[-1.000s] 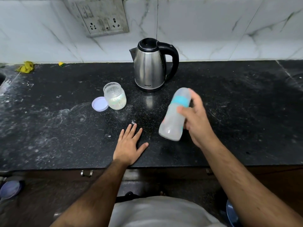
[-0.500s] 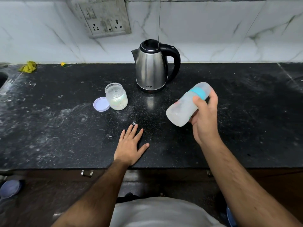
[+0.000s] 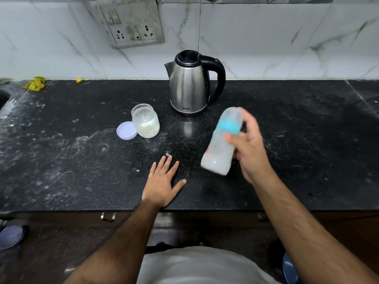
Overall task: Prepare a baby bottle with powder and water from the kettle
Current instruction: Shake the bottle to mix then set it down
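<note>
Capped baby bottle [image 3: 220, 143], cloudy inside, is gripped by right hand [image 3: 247, 149] fingers in front of kettle [image 3: 189, 84], tilted above bench [image 3: 297, 140]. Left hand [image 3: 162, 181] is laid flat, fingers spread. Powder and water judged added; mixing judged underway.

The right hand [image 3: 249, 152] has swung the bottle [image 3: 222, 140] back upright, blurred.

Quick count: one stainless steel electric kettle with a black handle [image 3: 189, 87], one cloudy plastic baby bottle with a teal collar [image 3: 222, 142], one clear glass jar of pale powder [image 3: 146, 124], one round lilac jar lid [image 3: 127, 130], two yellow scraps [image 3: 35, 83] at the back of the black worktop [image 3: 71, 160], one wall socket panel [image 3: 131, 21], two hands [image 3: 162, 181].
</note>
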The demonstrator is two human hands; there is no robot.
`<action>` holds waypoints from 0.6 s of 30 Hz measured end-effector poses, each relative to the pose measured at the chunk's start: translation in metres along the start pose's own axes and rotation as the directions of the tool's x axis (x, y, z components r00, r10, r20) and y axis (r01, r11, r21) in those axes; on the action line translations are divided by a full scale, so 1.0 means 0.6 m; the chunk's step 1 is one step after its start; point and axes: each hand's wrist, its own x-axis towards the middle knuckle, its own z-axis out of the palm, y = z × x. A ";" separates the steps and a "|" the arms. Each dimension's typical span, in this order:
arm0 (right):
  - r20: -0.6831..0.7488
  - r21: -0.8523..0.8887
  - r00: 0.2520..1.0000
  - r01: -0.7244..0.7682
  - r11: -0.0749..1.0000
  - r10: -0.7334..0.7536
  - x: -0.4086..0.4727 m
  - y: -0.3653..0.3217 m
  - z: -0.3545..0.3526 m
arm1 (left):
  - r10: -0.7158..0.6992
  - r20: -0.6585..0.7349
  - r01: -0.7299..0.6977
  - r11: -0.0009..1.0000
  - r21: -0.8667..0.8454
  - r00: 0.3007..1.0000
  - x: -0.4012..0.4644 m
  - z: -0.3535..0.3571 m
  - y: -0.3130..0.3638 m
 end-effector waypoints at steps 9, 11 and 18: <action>0.008 -0.035 1.000 -0.023 0.999 0.024 0.000 -0.003 -0.005 | 0.001 0.000 -0.001 1.000 0.000 1.000 0.000 0.000 0.000; -0.160 0.077 0.987 0.035 0.996 -0.023 0.010 -0.003 -0.009 | 0.002 -0.001 -0.002 1.000 0.001 1.000 0.000 0.000 0.000; 0.032 -0.021 0.999 0.011 1.000 -0.011 0.001 -0.003 -0.002 | -0.002 0.000 0.002 1.000 -0.004 1.000 0.000 0.001 0.000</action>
